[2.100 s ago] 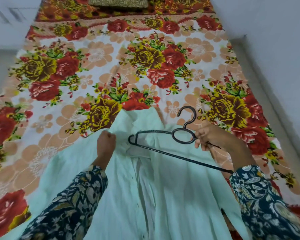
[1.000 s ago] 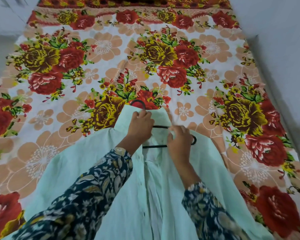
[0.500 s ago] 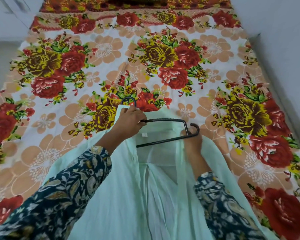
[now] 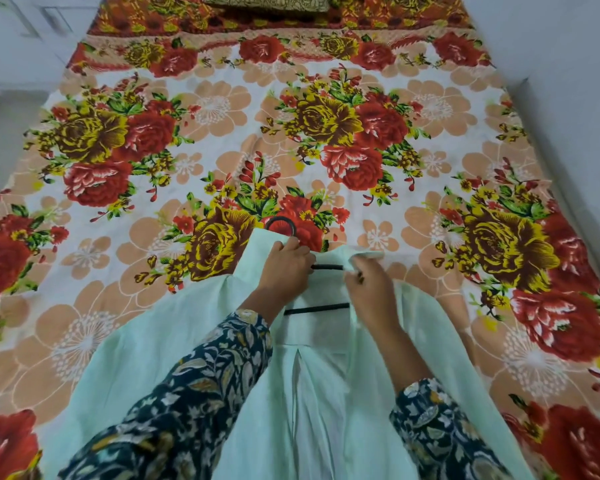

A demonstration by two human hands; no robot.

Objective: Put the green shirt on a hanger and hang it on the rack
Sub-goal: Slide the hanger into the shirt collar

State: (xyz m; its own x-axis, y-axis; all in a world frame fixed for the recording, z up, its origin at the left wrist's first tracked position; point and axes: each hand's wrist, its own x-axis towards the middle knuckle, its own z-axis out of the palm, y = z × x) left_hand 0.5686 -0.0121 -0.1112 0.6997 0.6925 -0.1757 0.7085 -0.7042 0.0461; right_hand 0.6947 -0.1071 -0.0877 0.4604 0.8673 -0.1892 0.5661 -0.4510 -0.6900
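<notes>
A pale green shirt point(image 4: 174, 344) lies front-up and unbuttoned on the bed, collar away from me. A black hanger point(image 4: 317, 308) sits inside it: its hook point(image 4: 280, 224) pokes out above the collar, and two short stretches of bar show in the neck opening, the rest hidden by cloth. My left hand point(image 4: 284, 268) grips the left side of the collar over the hanger's neck. My right hand point(image 4: 369, 292) pinches the right collar edge and holds it over the hanger's right shoulder.
The shirt rests on a bed covered by a floral sheet point(image 4: 222, 133) of red and yellow roses. A brown patterned pillow point(image 4: 267, 1) lies at the far end. A white wall point(image 4: 561, 46) runs along the right side.
The hanger's right end, bare half a second ago, is now under the shirt's right shoulder. My right hand has risen to the collar. Earlier the hanger lay outside the shirt.
</notes>
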